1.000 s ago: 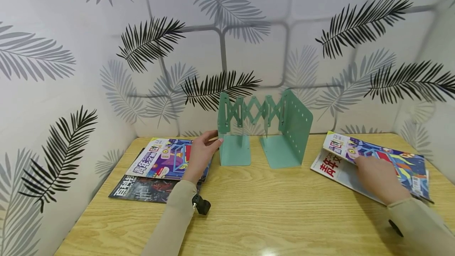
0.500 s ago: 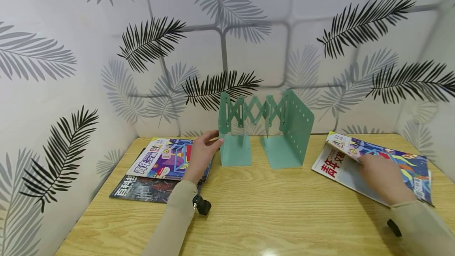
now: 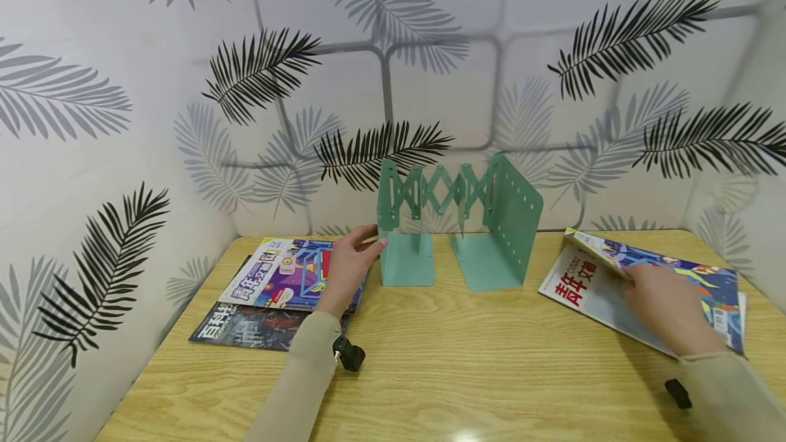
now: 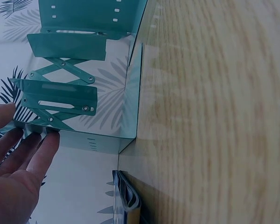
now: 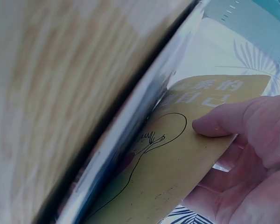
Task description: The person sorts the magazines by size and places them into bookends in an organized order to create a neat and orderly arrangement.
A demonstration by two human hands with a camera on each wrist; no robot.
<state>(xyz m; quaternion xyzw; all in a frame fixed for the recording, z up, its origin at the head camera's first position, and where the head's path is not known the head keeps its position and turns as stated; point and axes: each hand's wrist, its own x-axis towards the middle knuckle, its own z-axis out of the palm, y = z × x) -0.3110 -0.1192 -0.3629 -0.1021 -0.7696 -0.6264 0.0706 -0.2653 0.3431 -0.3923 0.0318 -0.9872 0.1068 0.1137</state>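
A green expandable book stand [image 3: 516, 224] with a lattice of crossed bars stands upright at the back of the table. My left hand [image 3: 350, 268] holds the edge of its left end plate, with the thumb and fingers [image 4: 42, 156] at that edge in the left wrist view. At the right, my right hand [image 3: 666, 309] pinches the lifted edge of a colourful magazine [image 3: 718, 285], thumb against its yellow back cover [image 5: 163, 172]. Under it lies a white magazine with red lettering [image 3: 574, 285].
To the left, a purple magazine [image 3: 270, 275] lies on a dark magazine [image 3: 245, 326]. The wooden table [image 3: 454, 374] meets a leaf-patterned wall [image 3: 442, 101] behind the book stand.
My right hand has lifted the near edge of the colourful magazine further, baring more of the white magazine below. The left hand and the book stand stay where they were.
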